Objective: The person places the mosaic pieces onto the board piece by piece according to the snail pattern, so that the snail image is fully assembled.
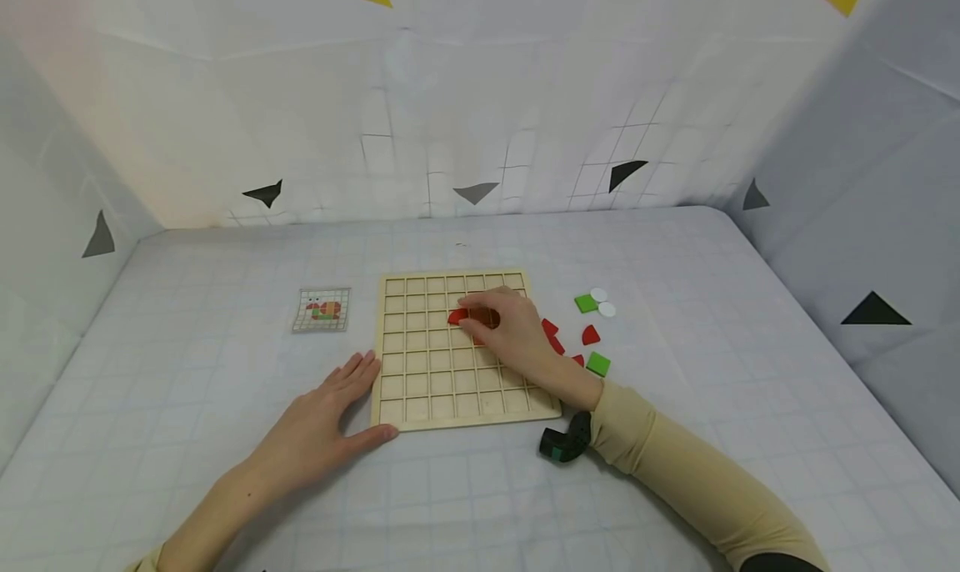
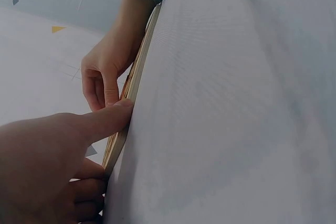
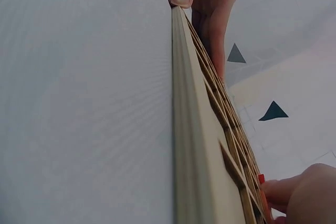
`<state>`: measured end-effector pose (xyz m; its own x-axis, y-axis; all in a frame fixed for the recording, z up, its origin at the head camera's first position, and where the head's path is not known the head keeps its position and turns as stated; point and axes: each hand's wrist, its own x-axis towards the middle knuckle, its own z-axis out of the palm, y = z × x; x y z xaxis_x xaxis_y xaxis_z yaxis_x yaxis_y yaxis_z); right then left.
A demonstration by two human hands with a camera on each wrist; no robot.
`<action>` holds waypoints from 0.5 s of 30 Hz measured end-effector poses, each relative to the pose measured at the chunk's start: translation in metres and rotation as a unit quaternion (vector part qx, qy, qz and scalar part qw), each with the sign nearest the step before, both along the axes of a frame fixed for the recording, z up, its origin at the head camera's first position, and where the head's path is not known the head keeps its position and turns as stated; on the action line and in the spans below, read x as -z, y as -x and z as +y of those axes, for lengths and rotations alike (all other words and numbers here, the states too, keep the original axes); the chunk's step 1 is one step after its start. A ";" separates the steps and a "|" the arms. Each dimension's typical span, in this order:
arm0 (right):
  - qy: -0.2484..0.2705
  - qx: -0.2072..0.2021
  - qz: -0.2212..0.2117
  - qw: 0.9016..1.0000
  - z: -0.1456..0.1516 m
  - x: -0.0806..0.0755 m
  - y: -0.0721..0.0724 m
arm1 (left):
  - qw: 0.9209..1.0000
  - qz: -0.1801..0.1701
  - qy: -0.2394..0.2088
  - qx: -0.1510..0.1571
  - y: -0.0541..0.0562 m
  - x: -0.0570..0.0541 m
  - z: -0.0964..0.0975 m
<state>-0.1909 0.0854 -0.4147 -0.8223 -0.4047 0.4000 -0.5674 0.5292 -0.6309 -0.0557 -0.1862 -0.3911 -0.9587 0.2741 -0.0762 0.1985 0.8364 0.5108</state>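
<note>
A pale wooden grid board [image 1: 438, 384] lies flat on the table. Over its upper middle, my right hand [image 1: 510, 326] pinches a red quarter-circle piece [image 1: 456, 317] between thumb and fingertips, low at the grid cells. That red piece [image 3: 262, 180] also shows by the fingertips in the right wrist view. More red shows on the board beneath the palm, partly hidden. My left hand [image 1: 318, 426] rests at the board's near left corner, fingers spread and fairly straight along the left side. Its thumb [image 2: 113, 116] presses the near edge.
Right of the board lie several red pieces [image 1: 590, 335], a green square [image 1: 597, 363], another green square [image 1: 586, 303] and white discs [image 1: 607, 309]. A small pattern card [image 1: 322, 310] with a colored figure sits at the left. White fabric walls [image 1: 480, 97] enclose the table.
</note>
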 end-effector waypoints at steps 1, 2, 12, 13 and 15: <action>-0.002 -0.005 -0.002 1.000 0.000 0.000 0.000 | 1.000 0.000 0.000 0.000 0.000 0.000 0.000; -0.004 -0.009 -0.004 1.000 0.000 0.001 0.000 | 1.000 0.000 0.001 0.000 0.000 0.000 0.000; -0.005 -0.021 -0.013 1.000 0.000 0.001 0.001 | 1.000 0.001 0.002 0.001 0.000 0.000 0.000; -0.004 -0.022 -0.013 1.000 0.000 0.001 0.001 | 1.000 0.002 0.002 0.002 0.000 0.000 0.000; -0.003 -0.022 -0.011 1.000 0.000 0.001 0.001 | 1.000 0.003 0.002 0.002 0.000 0.000 0.000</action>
<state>-0.1923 0.0856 -0.4160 -0.8120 -0.4434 0.3795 -0.5764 0.5070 -0.6409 -0.0558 -0.1864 -0.3915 -0.9579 0.2784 -0.0705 0.2060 0.8371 0.5068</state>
